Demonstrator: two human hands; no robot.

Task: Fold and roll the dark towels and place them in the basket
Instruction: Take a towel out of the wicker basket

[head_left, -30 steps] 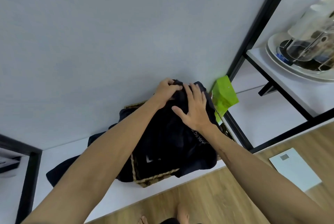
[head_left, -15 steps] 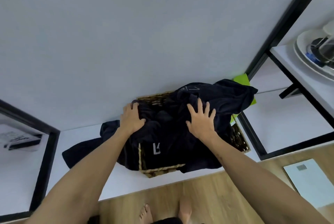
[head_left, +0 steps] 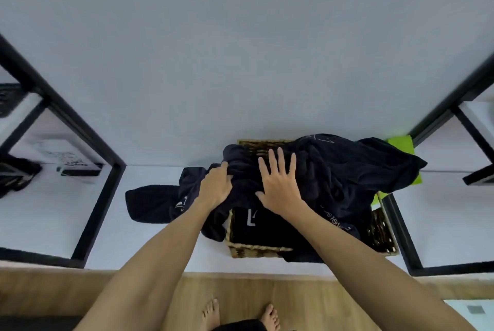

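Observation:
A woven basket (head_left: 256,248) stands on the white shelf against the wall, heaped with dark towels (head_left: 347,178) that spill over its rim. One towel (head_left: 149,203) trails out flat onto the shelf at the left. My left hand (head_left: 215,187) lies on the heap's left side with its fingers curled into the cloth. My right hand (head_left: 279,182) lies flat on top of the pile, fingers spread and straight. Most of the basket's inside is hidden under cloth.
A bright green cloth (head_left: 401,145) lies behind the towels at the right. Black frame posts (head_left: 401,231) stand close on both sides of the bay. The white shelf (head_left: 112,245) runs left of the basket. Wooden floor and my bare feet (head_left: 211,313) are below.
The view has shifted so the basket sits more to the centre. My right hand moved left toward the middle of the pile, and my left hand closed on cloth at the heap's left side.

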